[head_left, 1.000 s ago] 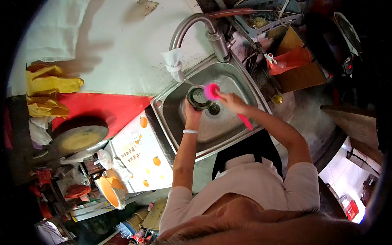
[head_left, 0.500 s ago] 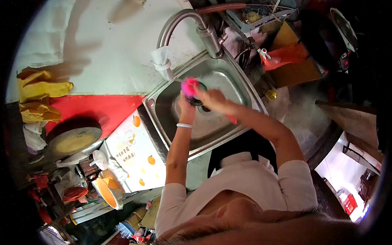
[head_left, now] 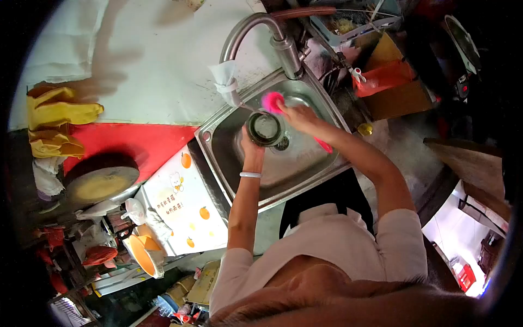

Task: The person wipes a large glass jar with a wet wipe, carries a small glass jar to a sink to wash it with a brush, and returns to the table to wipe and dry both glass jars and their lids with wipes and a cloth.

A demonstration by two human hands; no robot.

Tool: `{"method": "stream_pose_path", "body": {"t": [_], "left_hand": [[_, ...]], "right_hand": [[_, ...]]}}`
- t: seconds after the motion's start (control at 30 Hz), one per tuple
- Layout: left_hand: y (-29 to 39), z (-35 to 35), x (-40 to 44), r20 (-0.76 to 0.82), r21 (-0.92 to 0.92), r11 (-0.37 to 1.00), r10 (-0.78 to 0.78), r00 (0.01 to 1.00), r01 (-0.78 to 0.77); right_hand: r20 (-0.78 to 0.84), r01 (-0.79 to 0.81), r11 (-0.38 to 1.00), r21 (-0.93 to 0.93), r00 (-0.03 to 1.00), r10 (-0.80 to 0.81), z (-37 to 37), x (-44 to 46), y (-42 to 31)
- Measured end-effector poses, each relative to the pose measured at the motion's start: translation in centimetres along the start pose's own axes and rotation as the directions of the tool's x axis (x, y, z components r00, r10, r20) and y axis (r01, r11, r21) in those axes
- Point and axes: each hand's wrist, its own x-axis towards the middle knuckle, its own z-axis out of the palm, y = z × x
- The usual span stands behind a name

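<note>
Over the steel sink (head_left: 218,158), my left hand (head_left: 250,144) grips a round dark-green bowl (head_left: 279,136) by its side, its opening facing up toward me. Thin water runs from the faucet (head_left: 235,41), whose spout has white plastic tied around it, toward the bowl's rim. My right hand (head_left: 298,117) is closed around a bright pink scrubbing brush (head_left: 272,102), its head just above and beyond the bowl, apart from it. A pinkish-red strip (head_left: 323,144) shows beside my right forearm; whether it belongs to the brush I cannot tell.
Yellow rubber gloves (head_left: 60,114) lie on the white counter (head_left: 163,71) at the left. Below them stands a round board (head_left: 103,182). An orange-lined container (head_left: 144,256) is at lower left. Right of the sink are a cardboard box (head_left: 400,106) and a blue-grey basket (head_left: 354,32).
The pink brush has lifted off the bowl and moved slightly right with my right hand, uncovering the bowl's opening. The whole view has shifted slightly.
</note>
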Motion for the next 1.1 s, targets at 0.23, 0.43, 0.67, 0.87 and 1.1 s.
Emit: {"method": "stream_pose_path", "body": {"t": [0.23, 0.43, 0.67, 0.87, 1.1], "left_hand": [[1.8, -0.9, 1.7, -0.017, 0.134, 0.991, 0.033, 0.999, -0.03], [-0.1, 2.0, -0.6, -0.057, 0.047, 0.999, -0.024, 0.998, 0.027], [1.1, 1.6, 1.3, -0.03, 0.173, 0.985, 0.01, 1.0, -0.004], [0.4, 1.2, 0.6, -0.012, 0.253, 0.966, -0.042, 0.999, 0.043], [2.5, 4.7, -2.5, 0.138, -0.09, 0.88, -0.452, 0.881, 0.466]], "right_hand": [[-0.171, 0.258, 0.963, 0.079, 0.955, -0.242, 4.1, -4.5, -5.7], [-0.008, -0.002, 0.999, -0.034, 1.0, 0.002, -2.6, 3.0, -4.0], [0.124, 0.023, 1.0, -0.005, 0.992, -0.022, 1.4, -4.8, -4.5], [-0.11, -0.048, 0.993, 0.112, 0.992, 0.06, -0.4, 1.6, 0.7], [0.011, -0.113, 0.751, 0.651, 0.99, 0.14, -2.6, 0.0, 2.2]]}}
